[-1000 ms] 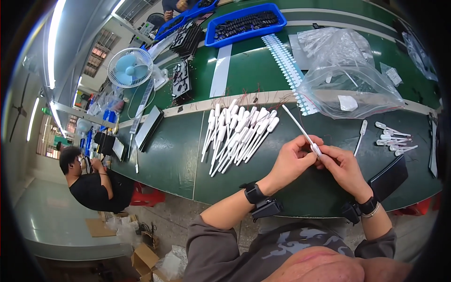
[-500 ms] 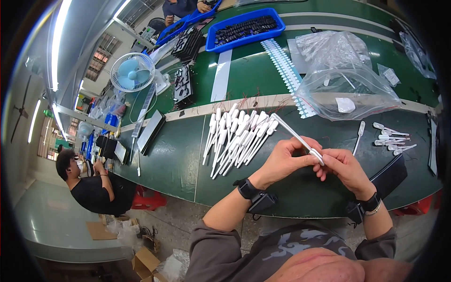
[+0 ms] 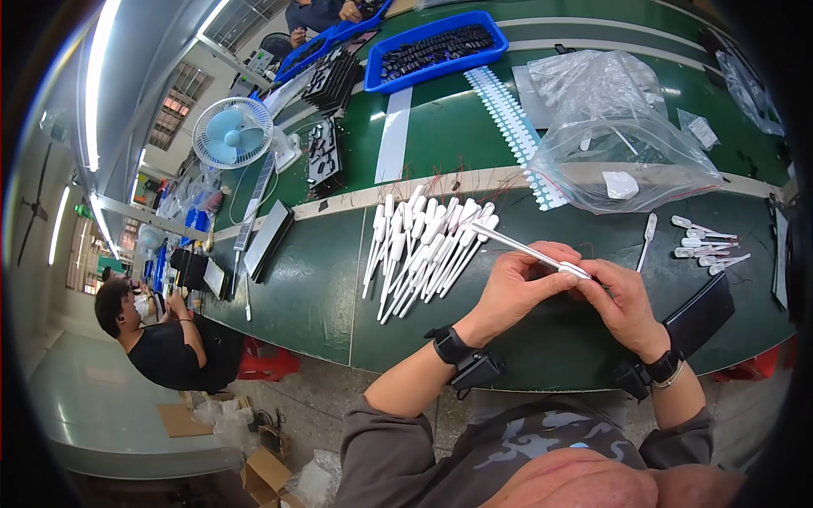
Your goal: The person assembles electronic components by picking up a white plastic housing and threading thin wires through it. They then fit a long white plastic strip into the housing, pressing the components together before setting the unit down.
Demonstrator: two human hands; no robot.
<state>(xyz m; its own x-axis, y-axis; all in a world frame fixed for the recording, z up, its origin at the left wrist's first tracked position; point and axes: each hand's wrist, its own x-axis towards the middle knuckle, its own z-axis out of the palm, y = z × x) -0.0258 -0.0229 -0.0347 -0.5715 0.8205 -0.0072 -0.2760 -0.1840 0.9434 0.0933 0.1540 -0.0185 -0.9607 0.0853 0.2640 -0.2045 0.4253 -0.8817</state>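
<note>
My left hand [image 3: 515,292] and my right hand [image 3: 625,303] meet over the near part of the green bench. Between them is a slim white thermometer-like stick [image 3: 518,245], its narrow tip pointing up and left. The left thumb and fingers pinch its thicker oval end, while the right fingertips press on that same end; the contact is partly hidden. Left of my hands lies a fanned pile of similar white sticks [image 3: 423,245] with thin red wires at their far ends. To the right are a single white stick [image 3: 648,241] and a small group of wired ones [image 3: 707,245].
Beyond a pale rail [image 3: 339,201] sit a blue tray [image 3: 436,51] of dark parts, a clear plastic bag [image 3: 622,157], a toothed white strip [image 3: 508,110] and a fan [image 3: 229,134]. A dark flat case [image 3: 701,315] lies right. Another person [image 3: 169,339] sits left.
The stick has tilted flatter, its narrow tip lower and further left. My right fingers have shifted slightly on the oval end. The head view has moved a little.
</note>
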